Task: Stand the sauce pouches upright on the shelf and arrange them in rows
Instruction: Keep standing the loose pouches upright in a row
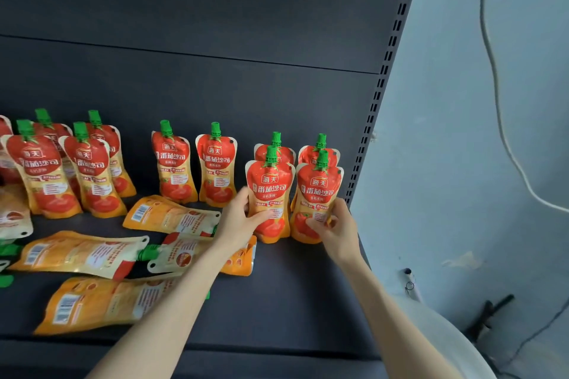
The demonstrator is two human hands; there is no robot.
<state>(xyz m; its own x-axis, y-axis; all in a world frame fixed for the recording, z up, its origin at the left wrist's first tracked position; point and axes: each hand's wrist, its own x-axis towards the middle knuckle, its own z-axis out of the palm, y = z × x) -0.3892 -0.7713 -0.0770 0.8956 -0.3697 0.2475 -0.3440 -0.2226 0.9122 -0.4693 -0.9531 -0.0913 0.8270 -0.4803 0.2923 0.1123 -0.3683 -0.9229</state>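
Observation:
Red and orange tomato sauce pouches with green caps stand on a dark shelf [292, 286]. My left hand [238, 218] grips the lower left side of an upright front pouch [271, 191]. My right hand [335, 231] holds the lower part of the upright pouch beside it [317, 194], at the shelf's right end. Two more pouches [318, 151] stand directly behind these. Two single pouches [215, 166] stand further left. Several pouches [89, 169] stand in a group at the far left. Several pouches [83, 252] lie flat on the front of the shelf.
The shelf's dark back panel [215, 77] rises behind the pouches. A slotted upright post [378, 92] borders the right end. A pale wall with a hanging white cable [492, 71] lies to the right. Bare shelf shows in front of the held pouches.

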